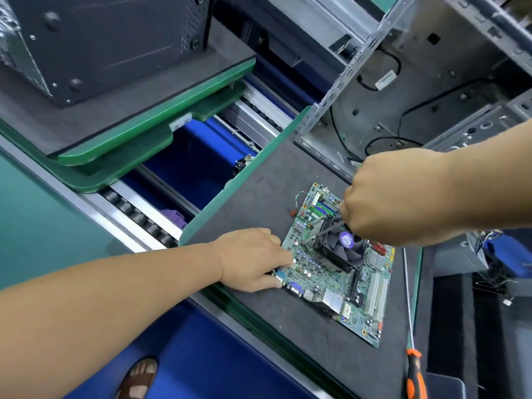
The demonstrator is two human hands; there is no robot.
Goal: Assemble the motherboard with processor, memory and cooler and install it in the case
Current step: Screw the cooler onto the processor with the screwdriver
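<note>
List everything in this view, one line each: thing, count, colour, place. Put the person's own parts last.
motherboard: one, green, flat on the dark mat, near centre.
cooler: one, black fan with a purple label, on the motherboard.
memory: green and blue sticks or slots, count unclear, at the board's far end.
case: one, grey metal, open, behind the motherboard with black cables inside.
screwdriver: one, orange and black handle, long shaft, on the mat right of the board.
dark mat: one, charcoal with green edge.
second case: one, black, top left on another pallet.
conveyor rollers: a row, black, between silver rails.
left hand: one, fingers on the board's near-left edge.
right hand: one, grip on the cooler's top.
foot in a sandal: one, brown, bottom edge.
</note>
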